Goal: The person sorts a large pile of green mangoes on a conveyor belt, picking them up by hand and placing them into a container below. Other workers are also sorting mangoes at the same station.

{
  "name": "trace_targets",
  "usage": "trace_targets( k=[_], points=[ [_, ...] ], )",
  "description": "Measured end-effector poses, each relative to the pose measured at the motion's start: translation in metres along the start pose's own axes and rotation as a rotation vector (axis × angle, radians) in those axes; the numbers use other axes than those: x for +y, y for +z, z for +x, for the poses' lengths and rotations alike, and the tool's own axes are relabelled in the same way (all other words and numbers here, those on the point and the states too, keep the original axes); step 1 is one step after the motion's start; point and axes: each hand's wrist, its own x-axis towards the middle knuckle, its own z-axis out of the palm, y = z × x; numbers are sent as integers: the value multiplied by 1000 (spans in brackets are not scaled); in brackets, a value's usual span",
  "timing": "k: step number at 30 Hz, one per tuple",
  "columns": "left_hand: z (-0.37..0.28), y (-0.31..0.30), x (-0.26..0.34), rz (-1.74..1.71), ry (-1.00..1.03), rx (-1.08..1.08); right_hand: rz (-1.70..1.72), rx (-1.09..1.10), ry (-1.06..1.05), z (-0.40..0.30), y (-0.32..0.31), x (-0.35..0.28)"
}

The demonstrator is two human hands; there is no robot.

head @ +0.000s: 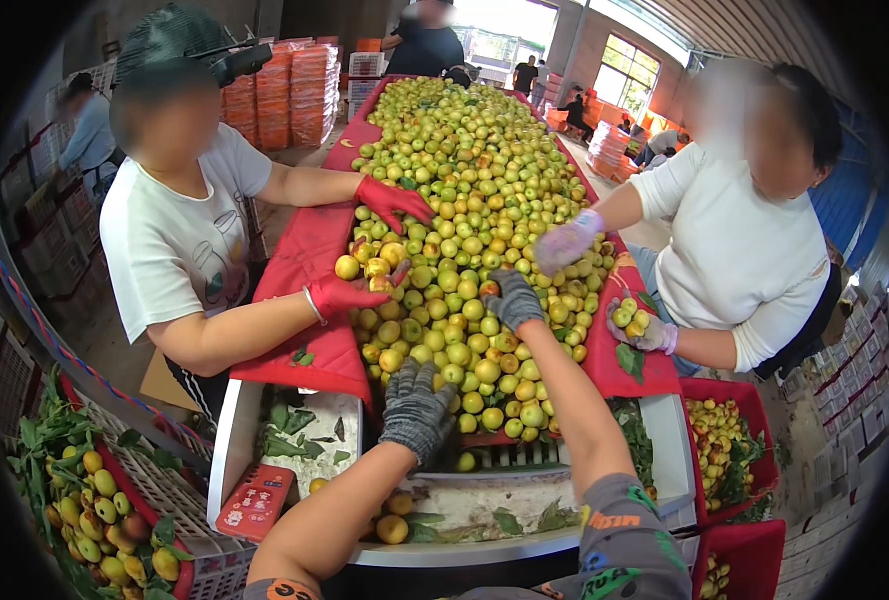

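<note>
A long heap of yellow-green round fruit, jujube-like (474,225), fills a trough edged with red padded cloth (302,330). My left hand (417,409), in a grey knitted glove, lies spread on the fruit at the near end; whether it grips any is hidden. Farther forward and to the right, my right hand (514,298), gloved alike, has a reddish-brown fruit (489,288) at its fingertips. Below the heap, a few fruits (392,529) and green leaves (508,521) lie in the white metal tray (474,559).
At left, a person in red gloves (351,294) holds several fruits; at right, another in pale gloves (654,334) holds some too. A red box (255,501) bearing writing lies at the tray's left corner. Fruit-filled crates (189,551) stand at left, red-lined bins (759,420) at right.
</note>
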Motion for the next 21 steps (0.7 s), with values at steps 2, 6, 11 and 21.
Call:
trace_targets(
  k=[2,6,11,21],
  points=[
    [0,2,1,1,-4,15,688,27,75,-16,6,28],
    [-3,1,0,7,-9,31,1208,-7,199,-16,-11,13],
    [3,13,-6,-30,27,57,341,191,-87,16,3,-18],
    [-2,3,-2,-37,19,36,596,213,6,-121,-77,52]
  ],
)
